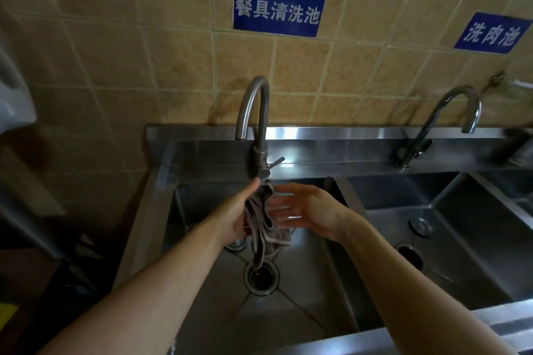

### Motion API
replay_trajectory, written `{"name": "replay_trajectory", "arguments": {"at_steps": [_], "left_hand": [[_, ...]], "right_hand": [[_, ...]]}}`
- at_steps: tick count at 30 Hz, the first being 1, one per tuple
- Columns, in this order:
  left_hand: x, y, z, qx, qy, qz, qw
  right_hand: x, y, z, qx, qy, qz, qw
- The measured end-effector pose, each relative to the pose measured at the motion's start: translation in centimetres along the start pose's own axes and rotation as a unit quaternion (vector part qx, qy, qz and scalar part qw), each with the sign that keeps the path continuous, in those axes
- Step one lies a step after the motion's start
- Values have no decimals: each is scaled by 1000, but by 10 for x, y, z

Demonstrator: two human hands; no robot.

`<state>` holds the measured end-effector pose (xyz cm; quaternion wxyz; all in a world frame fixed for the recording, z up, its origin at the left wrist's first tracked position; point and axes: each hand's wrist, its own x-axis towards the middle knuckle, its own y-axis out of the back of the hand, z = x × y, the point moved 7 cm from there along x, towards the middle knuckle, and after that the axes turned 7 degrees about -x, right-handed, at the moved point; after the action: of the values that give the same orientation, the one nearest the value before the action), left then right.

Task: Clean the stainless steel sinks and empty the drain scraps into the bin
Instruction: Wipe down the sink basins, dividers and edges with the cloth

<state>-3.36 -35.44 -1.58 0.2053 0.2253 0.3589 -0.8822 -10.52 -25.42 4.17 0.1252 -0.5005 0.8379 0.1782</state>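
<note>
Left hand (235,217) grips the limp, soft cloth (264,228) (best bunched mid-fold) above the drain (262,276), right hand (305,215) open beside it.

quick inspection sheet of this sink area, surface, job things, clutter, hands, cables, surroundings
surface: steel left sink and right sink, no water running
job's things: grey cloth hanging over the left drain; right drain open, a round steel fitting beside it
clutter: nothing seen in the basins
grippers: left hand holds the cloth; right hand open beside it, blurred
cables: nothing seen
surroundings: left tap, right tap, tiled wall, two blue signs
</note>
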Motion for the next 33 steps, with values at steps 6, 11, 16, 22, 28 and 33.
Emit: {"name": "replay_trajectory", "arguments": {"at_steps": [6, 11, 16, 22, 28, 33], "left_hand": [[25, -2, 5, 56, -76, 94, 991], [52, -36, 2, 190, -107, 67, 974], [82, -61, -15, 292, -68, 44, 953], [111, -26, 17, 292, -135, 190, 927], [144, 28, 48, 385, -175, 278, 862], [172, 54, 51, 465, -161, 290, 821]], "right_hand": [[12, 61, 45, 52, -90, 171, 980], [36, 51, 91, 153, -168, 82, 970], [68, 67, 102, 358, -124, 116, 918], [117, 125, 123, 186, -111, 267, 939], [178, 144, 64, 9, 94, 309, 947], [254, 99, 78, -357, 177, 180, 899]]}}
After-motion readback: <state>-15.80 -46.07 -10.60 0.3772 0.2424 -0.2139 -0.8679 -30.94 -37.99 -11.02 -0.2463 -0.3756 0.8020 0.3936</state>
